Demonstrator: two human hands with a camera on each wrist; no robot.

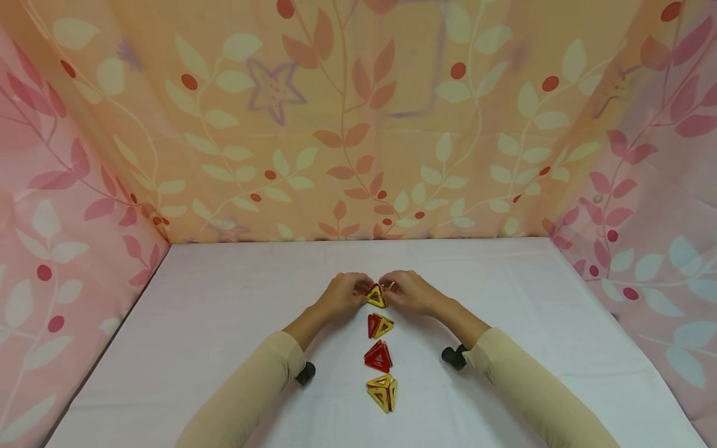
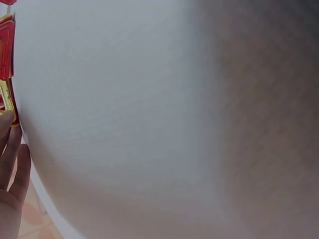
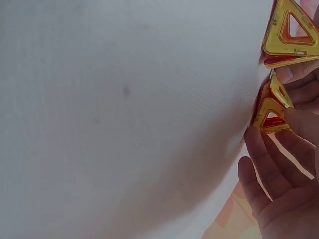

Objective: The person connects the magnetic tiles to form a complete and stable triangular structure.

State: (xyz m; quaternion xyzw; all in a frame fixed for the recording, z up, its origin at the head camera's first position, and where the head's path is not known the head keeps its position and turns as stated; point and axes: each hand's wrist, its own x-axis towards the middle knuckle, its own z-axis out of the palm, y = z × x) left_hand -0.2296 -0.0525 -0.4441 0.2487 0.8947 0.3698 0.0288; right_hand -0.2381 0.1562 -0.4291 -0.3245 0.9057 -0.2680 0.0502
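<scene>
A small pyramid of yellow and red magnetic triangle tiles [image 1: 376, 296] stands at the far end of a row on the white table. My left hand [image 1: 346, 294] pinches it from the left side. On its right, my right hand [image 1: 410, 291] holds it between thumb and fingers; in the right wrist view the right thumb lies against the yellow pyramid [image 3: 271, 112], its other fingers spread beyond. The left wrist view catches the left hand [image 2: 12, 169] only at the edge, its thumb on a yellow corner. Nearer stands a red-and-yellow pyramid [image 1: 380, 325].
Closer to me in the same row stand a red pyramid [image 1: 379, 357] and a yellow one [image 1: 383, 392]. The white cloth-covered table [image 1: 224, 305] meets floral curtains [image 1: 347, 124] at the back and sides. Black wrist cameras [image 1: 454, 357] sit below the sleeves.
</scene>
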